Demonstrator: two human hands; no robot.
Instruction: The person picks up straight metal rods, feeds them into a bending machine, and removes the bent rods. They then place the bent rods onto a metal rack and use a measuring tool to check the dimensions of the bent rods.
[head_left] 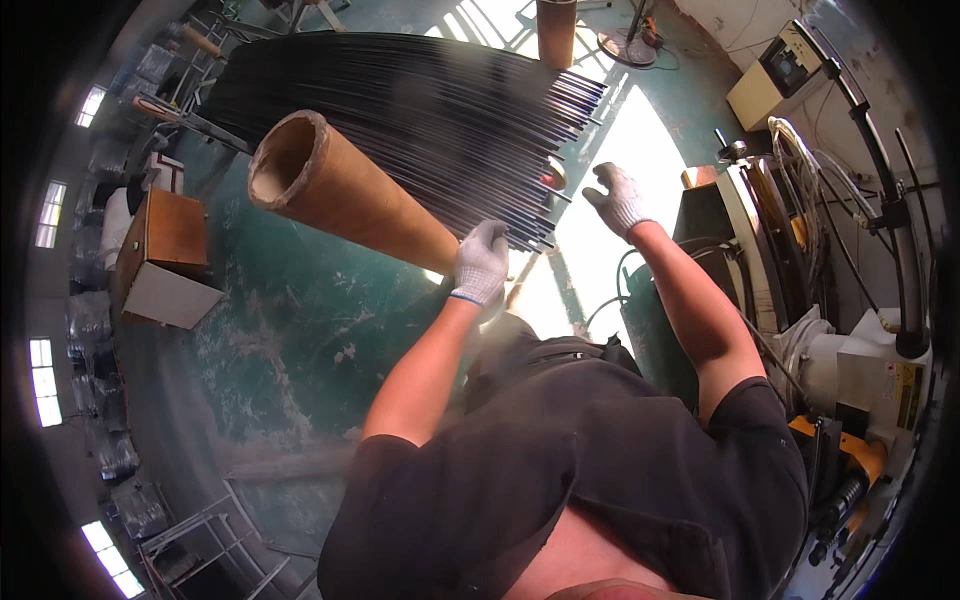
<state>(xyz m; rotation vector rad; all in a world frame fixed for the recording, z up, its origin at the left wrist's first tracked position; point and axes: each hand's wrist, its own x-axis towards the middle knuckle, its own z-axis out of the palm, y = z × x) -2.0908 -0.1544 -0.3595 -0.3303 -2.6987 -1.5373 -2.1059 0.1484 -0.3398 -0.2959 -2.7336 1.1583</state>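
A wide layer of long, thin black rods stretches across the upper middle, with their near-right ends fanned out. My left hand, in a white knit glove, is at the near edge of the layer, its fingers curled round a rod close to the ends. What lies under the fingertips is partly hidden. My right hand, gloved the same way, hovers to the right of the rod ends, touching nothing; its fingers are bent, with thumb and fingers apart. Left of my left hand rises a thick brown cardboard tube, its hollow end upward.
Another brown tube stands at the far end of the rods. On the right is a machine with hoses and cables, below a beige control box. A wooden box sits on the green floor at left, a metal frame at lower left.
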